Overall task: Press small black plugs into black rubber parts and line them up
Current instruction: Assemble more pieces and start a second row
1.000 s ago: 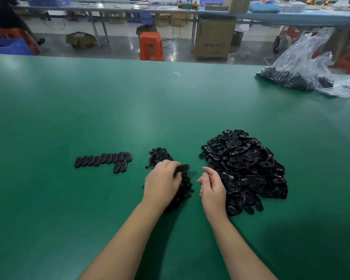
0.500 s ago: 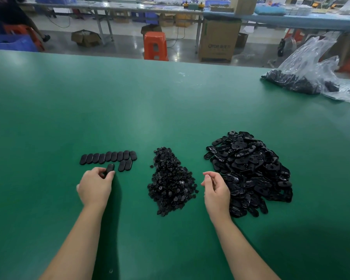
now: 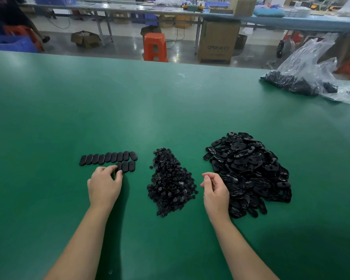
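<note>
Both hands (image 3: 104, 185) (image 3: 215, 190) mid-table (image 3: 170, 102); far edge well apart.

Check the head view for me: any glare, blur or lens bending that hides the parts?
Head view: soft overhead glare washes the green table pale mid-frame; wide-angle bending curves its far edge; the plug pile and rubber-part pile merge into black masses; the left hand casts a shadow beside the lined-up row.

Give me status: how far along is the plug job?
Early. Done: a back row of nine parts plus two in the front row. In hand: left hand is setting a third front part; right hand holds nothing. Left: big piles of plugs and parts, plus a bag.
</note>
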`<state>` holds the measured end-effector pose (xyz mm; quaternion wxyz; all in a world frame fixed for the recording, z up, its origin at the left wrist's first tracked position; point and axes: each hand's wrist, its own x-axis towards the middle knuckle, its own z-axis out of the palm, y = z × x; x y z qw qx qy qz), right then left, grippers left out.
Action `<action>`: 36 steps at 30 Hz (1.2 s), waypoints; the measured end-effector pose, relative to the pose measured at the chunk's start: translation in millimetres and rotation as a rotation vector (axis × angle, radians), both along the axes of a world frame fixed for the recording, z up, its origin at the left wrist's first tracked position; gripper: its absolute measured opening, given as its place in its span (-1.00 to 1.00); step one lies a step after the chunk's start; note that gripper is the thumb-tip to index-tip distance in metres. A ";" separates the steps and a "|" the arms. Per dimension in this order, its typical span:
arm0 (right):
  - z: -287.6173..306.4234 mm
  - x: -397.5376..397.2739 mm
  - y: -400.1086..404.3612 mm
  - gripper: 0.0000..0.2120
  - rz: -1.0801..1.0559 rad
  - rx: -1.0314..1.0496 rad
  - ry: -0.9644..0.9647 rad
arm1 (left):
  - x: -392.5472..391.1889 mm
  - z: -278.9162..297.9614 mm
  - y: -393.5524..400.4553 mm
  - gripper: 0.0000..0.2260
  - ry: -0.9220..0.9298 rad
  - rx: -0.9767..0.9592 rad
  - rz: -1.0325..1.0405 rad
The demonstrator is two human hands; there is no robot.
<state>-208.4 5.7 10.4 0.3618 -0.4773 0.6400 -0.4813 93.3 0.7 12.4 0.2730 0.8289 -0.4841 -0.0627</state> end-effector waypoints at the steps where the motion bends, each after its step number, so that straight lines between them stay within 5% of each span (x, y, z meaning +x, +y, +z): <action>1: 0.5 0.1 0.2 -0.82 0.001 -0.004 -0.001 | -0.4 0.7 -0.2 -0.73 -0.002 -0.005 0.004; 10: 2.7 -0.1 2.4 -0.81 0.020 -0.015 -0.019 | -25.7 4.0 -5.5 -0.76 -0.284 -0.052 -0.264; 28: 2.4 0.7 2.1 -0.80 0.034 -0.025 0.025 | -40.3 -0.9 -32.9 -0.56 -0.308 0.253 -0.199; 36: 0.6 1.8 1.3 -0.80 0.046 -0.022 0.077 | -53.6 2.6 -16.5 -0.78 -0.160 -0.171 -0.249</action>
